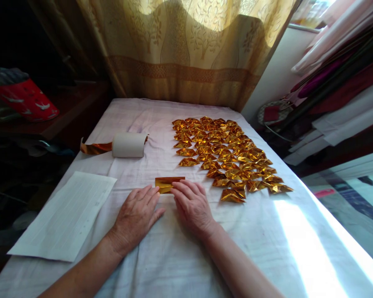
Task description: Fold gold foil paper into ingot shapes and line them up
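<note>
The left hand (pixel 139 209) is lying palm-down with fingers outstretched, its fingertips touching the left end of a gold foil strip (pixel 163 186), while the right hand (pixel 193 205), loosely extended, is covering the strip's right end; both are resting on it rather than grasping. The strip is lying on the cloth-covered surface (pixel 164 265), with folded foil pieces (pixel 226 156) sitting in rows to its right and a white roll (pixel 128 145) lying beyond it, to the left.

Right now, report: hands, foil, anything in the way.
Left hand at left end of gold strip; right hand over right end. Strip lies on cloth. Folded foil pieces, pale roll apart from it.
</note>
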